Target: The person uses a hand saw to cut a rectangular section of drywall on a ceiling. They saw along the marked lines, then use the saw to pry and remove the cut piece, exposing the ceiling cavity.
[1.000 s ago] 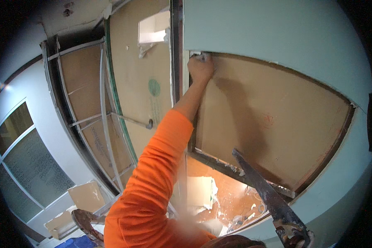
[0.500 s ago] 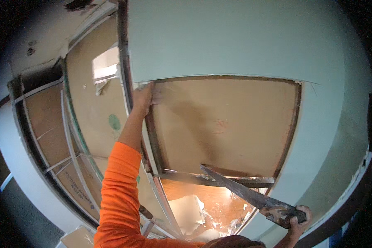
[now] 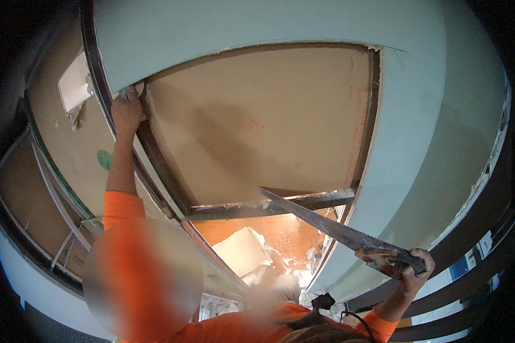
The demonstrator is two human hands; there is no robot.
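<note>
Left hand (image 3: 126,112) fingers curled on cut edge of green board (image 3: 269,28) at opening corner; right hand (image 3: 407,268) fist closed round saw (image 3: 332,226) handle, blade tip at metal stud (image 3: 269,206)

Setting: building interior under construction or renovation, not a finished room.

Evidence:
- Pale green drywall (image 3: 303,23) with a large rectangular opening cut in it; rough, crumbled edges.
- Brown backing board (image 3: 257,120) exposed inside the opening, framed by dark metal studs (image 3: 154,160).
- A horizontal metal rail (image 3: 269,206) crosses the lower edge of the opening.
- Broken board pieces and white debris (image 3: 246,248) lie on the orange-brown floor seen through the gap.
- Further left, a 2nd bay of bare framing (image 3: 57,206) with brown board behind it, unclad.
- Handsaw (image 3: 332,226), toothed blade, held at the cut-out.
- Worker wears an orange long sleeve (image 3: 120,208).
</note>
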